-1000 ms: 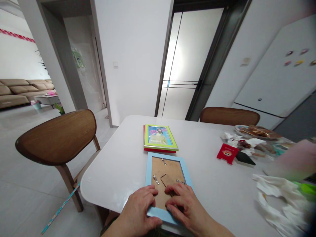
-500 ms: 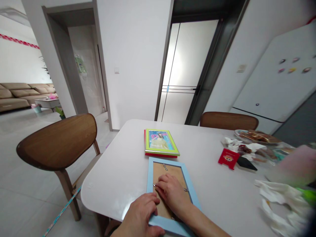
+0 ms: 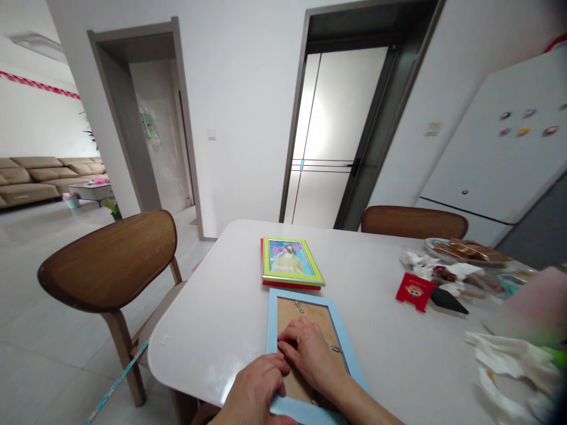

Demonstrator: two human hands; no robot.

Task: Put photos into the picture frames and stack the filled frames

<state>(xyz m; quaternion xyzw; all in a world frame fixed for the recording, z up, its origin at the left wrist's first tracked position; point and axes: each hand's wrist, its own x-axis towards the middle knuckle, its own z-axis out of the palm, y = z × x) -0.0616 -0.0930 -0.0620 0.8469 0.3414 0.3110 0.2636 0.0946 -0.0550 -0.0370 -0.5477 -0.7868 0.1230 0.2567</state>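
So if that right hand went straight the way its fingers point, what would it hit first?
Probably the left side of the light blue picture frame, just past the fingertips. The right hand lies on the brown backing board, pointing left; depth is hard to judge.

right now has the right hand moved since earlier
Yes, the right hand has moved up the rectangular light blue picture frame, toward its far edge.

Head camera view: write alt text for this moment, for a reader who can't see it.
A left hand holds the near edge of a light-blue picture frame lying back-up on a white table; a right hand presses on its brown backing. A green-framed picture lies just beyond.
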